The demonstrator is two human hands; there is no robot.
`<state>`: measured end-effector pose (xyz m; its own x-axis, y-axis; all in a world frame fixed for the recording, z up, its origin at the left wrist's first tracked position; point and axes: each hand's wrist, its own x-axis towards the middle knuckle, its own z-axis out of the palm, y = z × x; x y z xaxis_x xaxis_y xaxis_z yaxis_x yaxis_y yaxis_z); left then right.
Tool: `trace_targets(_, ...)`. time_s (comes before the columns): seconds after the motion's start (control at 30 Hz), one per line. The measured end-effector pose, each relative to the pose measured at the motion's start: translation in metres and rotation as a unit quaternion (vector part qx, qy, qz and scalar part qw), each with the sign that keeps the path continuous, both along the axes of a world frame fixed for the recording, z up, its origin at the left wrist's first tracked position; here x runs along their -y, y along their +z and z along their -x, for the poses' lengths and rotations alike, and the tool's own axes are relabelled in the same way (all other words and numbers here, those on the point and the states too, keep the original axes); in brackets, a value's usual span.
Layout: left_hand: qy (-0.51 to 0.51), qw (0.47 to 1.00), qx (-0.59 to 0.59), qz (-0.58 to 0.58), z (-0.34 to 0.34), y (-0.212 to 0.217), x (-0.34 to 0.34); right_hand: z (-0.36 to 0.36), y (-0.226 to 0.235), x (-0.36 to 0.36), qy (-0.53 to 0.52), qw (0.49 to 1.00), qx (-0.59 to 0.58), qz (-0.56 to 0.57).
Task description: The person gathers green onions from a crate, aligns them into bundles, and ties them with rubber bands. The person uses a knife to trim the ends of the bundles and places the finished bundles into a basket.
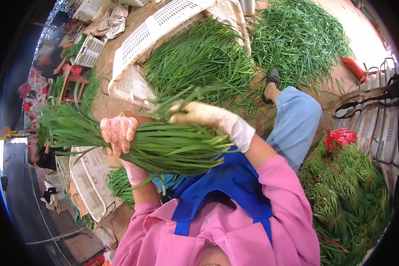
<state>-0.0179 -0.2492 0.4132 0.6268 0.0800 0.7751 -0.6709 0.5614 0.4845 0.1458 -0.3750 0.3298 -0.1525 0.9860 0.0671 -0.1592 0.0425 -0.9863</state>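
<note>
My left hand (pixel 118 134), in a whitish soiled glove, is wrapped round a thick bunch of green garlic chives (pixel 172 146). The bunch lies across in front of my body, leaf ends fanning out left and pale stem ends to the right. Just above the bunch is my gloved right hand (pixel 201 116), fingers closed and pointing left. A few loose chive leaves, blurred by motion, stick out at its fingertips. Beyond my hands, a large heap of loose chives (pixel 199 64) fills and spills out of a white slatted plastic crate (pixel 141 35).
Another chive pile (pixel 301 42) covers the floor at the far right. Tied bundles (pixel 341 190) with red bands (pixel 339 138) stand at my right beside stacked crates (pixel 377 128). At left are a white crate (pixel 90 179), a wooden stool (pixel 73 84) and other people (pixel 51 62).
</note>
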Motion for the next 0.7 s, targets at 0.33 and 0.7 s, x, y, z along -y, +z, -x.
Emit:
trace_targets(0.33,0.164,0.950,-0.003,0.265,0.031,0.014,0.010,-0.050,-0.091,0.045,-0.251,0.811,-0.528,0.023)
trace_targets(0.7,0.458,0.841,-0.163,0.236,0.062,-0.043,-0.046,-0.024,0.000,0.051,-0.094,0.978,-0.049,0.181)
